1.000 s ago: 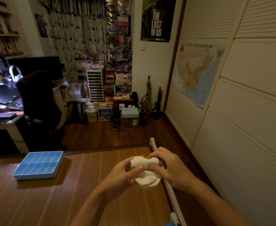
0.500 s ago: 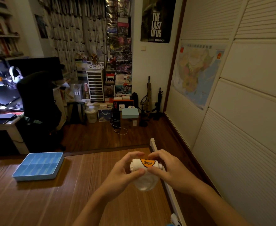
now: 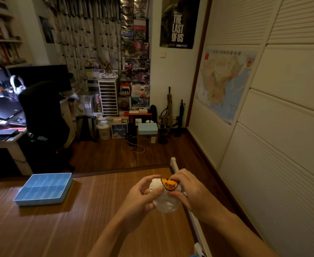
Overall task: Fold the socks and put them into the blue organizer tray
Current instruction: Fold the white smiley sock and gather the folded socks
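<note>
A white sock bundle (image 3: 166,204) with an orange patch reading "drew" is held in the air above the right end of the wooden surface (image 3: 89,216). My left hand (image 3: 143,198) grips its left side, thumb across the front. My right hand (image 3: 191,191) pinches its right side and the orange patch. The blue organizer tray (image 3: 45,189) lies at the far left of the surface, well away from both hands; its compartments look bare.
A white rail (image 3: 193,216) runs along the surface's right edge, with a slatted wall close on the right. Beyond the far edge lie the floor, a dark chair (image 3: 43,115), a desk and stacked boxes.
The sock bundle has been rolled in my hands so the orange "drew" patch now faces up. Both hands stayed in about the same place.
</note>
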The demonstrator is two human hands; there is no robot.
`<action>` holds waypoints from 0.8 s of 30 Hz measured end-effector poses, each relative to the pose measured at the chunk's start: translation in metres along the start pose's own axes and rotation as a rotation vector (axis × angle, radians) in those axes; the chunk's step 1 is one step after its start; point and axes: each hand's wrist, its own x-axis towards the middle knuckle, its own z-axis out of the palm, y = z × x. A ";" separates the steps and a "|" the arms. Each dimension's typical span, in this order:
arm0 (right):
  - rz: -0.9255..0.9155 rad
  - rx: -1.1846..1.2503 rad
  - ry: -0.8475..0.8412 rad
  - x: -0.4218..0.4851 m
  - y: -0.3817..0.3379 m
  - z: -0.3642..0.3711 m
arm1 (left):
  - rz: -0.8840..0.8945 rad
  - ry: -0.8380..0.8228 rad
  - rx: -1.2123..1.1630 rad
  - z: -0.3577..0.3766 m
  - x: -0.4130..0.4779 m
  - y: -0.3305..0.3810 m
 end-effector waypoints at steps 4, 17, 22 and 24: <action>-0.049 -0.052 0.044 -0.001 -0.001 0.001 | 0.021 0.015 0.013 0.000 -0.001 0.001; 0.206 0.152 -0.158 0.004 -0.005 -0.010 | 0.396 -0.071 0.566 0.009 -0.005 0.017; 0.220 0.259 -0.285 0.011 -0.008 -0.015 | 0.446 -0.144 0.649 0.006 0.000 0.014; 0.235 0.256 -0.305 0.012 -0.009 -0.015 | 0.457 -0.168 0.675 0.005 0.000 0.015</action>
